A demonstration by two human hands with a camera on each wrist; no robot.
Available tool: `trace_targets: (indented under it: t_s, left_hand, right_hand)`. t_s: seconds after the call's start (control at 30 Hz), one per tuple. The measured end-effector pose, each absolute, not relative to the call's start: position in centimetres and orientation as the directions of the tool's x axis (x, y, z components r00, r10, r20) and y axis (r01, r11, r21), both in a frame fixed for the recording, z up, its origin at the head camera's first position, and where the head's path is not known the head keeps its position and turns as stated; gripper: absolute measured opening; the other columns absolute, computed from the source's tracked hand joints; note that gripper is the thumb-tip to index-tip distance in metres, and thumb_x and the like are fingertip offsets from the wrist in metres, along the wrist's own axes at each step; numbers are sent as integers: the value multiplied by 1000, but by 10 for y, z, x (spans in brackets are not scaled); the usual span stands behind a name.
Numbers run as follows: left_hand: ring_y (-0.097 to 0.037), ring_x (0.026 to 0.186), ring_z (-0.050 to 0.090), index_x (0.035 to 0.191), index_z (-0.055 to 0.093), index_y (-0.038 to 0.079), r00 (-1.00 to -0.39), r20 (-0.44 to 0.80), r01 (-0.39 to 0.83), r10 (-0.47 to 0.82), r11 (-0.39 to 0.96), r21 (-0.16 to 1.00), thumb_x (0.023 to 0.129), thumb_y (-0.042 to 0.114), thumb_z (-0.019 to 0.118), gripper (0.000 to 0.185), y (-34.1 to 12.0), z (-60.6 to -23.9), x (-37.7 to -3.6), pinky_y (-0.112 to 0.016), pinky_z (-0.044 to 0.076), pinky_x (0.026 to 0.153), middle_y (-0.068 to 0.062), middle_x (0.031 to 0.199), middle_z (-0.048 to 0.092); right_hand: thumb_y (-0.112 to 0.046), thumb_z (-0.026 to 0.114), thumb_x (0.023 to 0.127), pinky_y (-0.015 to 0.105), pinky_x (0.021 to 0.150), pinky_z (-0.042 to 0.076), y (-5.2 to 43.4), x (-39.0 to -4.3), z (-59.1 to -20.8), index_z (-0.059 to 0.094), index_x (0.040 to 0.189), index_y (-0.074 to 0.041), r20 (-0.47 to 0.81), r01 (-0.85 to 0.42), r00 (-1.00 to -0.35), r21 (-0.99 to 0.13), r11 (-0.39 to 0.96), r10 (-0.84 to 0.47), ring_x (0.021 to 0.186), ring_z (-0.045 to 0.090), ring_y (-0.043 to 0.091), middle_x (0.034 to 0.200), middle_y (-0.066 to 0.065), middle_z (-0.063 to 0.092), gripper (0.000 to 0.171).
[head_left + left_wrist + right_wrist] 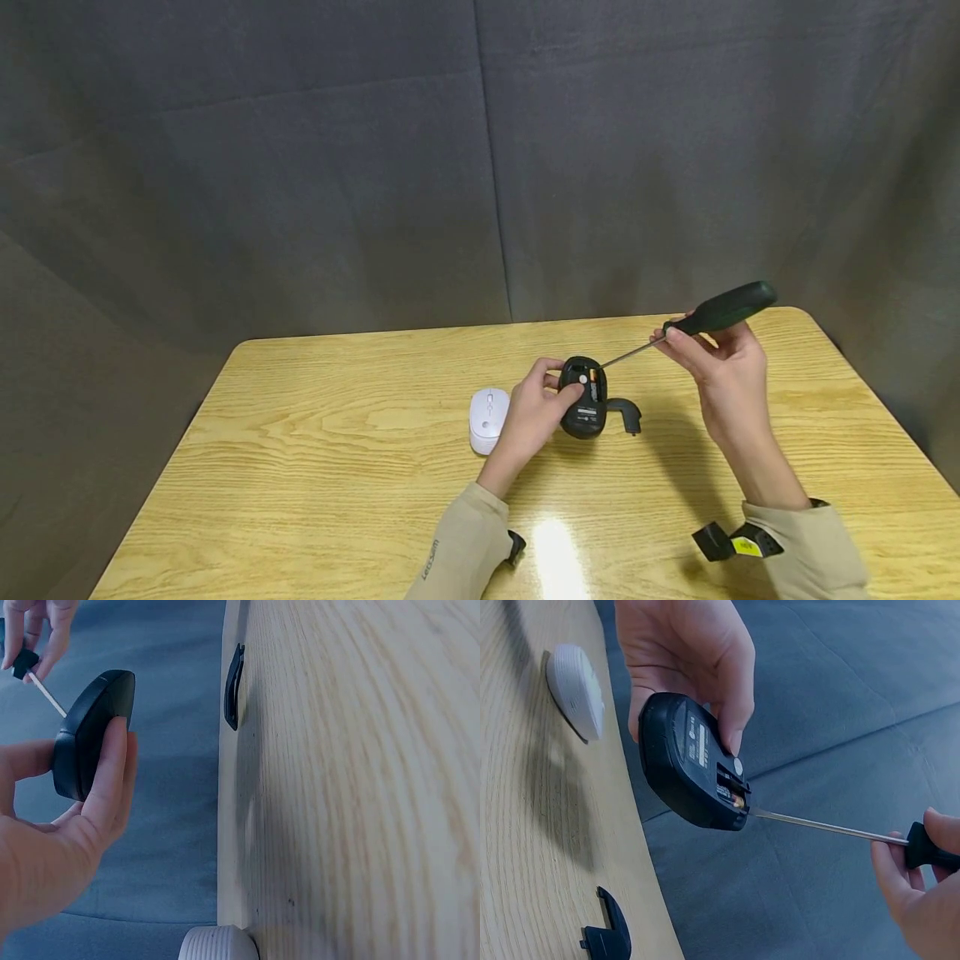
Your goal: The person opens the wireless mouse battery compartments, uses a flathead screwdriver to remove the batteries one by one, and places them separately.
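Observation:
My left hand (531, 417) grips a black computer mouse (585, 423) above the table, thumb on its upturned underside and fingers behind it. In the right wrist view its battery compartment lies uncovered, with a battery (738, 801) inside. My right hand (731, 383) holds a screwdriver (731, 307) with a dark green handle, fingers around the handle's front end. The thin metal shaft (821, 825) points at the mouse, its flat tip right at the end of the battery compartment. The curved black battery cover (628, 412) lies loose on the table beside the mouse.
A white mouse (489, 415) rests on the wooden table (315, 450), just left of my left wrist. A dark grey curtain (337, 208) hangs behind the table's far edge. Wrist-camera straps sit on both sleeves.

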State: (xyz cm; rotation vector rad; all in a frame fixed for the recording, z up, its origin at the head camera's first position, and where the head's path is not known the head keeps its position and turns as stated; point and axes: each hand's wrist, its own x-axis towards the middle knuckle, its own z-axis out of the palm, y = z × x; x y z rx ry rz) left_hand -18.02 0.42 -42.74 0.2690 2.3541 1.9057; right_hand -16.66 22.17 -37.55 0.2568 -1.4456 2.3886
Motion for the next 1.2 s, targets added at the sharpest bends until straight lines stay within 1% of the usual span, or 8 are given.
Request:
trace_targets:
  t_s: [0.17,0.33,0.47,0.6,0.8,1.03,1.07,1.2]
  left_hand:
    - [-11,78,68,134,58,3,-977,32,73,213,186,980,96,22,68,44,4,-428,-180,-35,60,66,-8,101,65]
    - [-11,76,68,132,58,1,-975,26,66,221,176,982,96,19,68,42,5,-427,-179,-34,60,64,-8,99,65]
    - [-12,77,69,133,57,-1,-974,13,50,228,156,987,96,18,67,43,5,-426,-178,-36,61,63,-10,101,65]
    - [-13,78,69,135,56,-1,-974,13,49,226,156,987,96,18,66,44,6,-425,-178,-37,62,64,-10,103,65]
    - [-13,77,70,135,56,-1,-973,13,49,232,149,988,97,18,66,44,6,-425,-178,-41,62,65,-10,102,65]
    - [-13,72,70,130,58,0,-968,26,64,248,146,987,98,16,65,37,5,-426,-178,-48,62,66,-8,98,64]
    - [-13,72,70,130,58,0,-968,29,68,251,147,987,98,15,65,36,5,-426,-178,-48,62,66,-8,98,64]
    - [-12,71,70,128,59,0,-963,41,83,268,149,985,98,14,65,34,5,-425,-177,-49,62,66,-8,97,65]
  right_hand:
    - [15,68,91,31,87,58,215,-164,-374,62,113,-3,353,-404,-910,-869,-284,215,89,76,17,102,9,68,29]
    - [16,69,90,28,87,58,211,-161,-373,65,110,-3,368,-419,-899,-881,-222,236,86,76,16,100,8,71,28]
    - [17,71,88,26,87,58,208,-159,-372,65,111,4,397,-438,-888,-884,-163,231,89,76,15,101,7,72,27]
    - [21,71,85,25,86,58,205,-156,-370,66,111,6,438,-465,-872,-881,-88,219,95,75,14,103,7,70,30]
    - [24,71,83,24,83,58,203,-155,-370,70,109,1,475,-489,-852,-872,-8,218,96,75,11,103,7,68,34]
    - [27,71,80,23,81,58,201,-155,-371,70,103,-4,497,-507,-842,-862,7,210,93,75,10,101,5,67,39]
    - [27,71,80,23,81,58,202,-155,-371,70,103,-3,505,-513,-839,-858,16,201,94,75,10,101,6,67,38]
    - [27,72,79,20,81,57,203,-154,-371,65,105,10,562,-550,-814,-827,121,144,92,74,7,101,1,69,32]
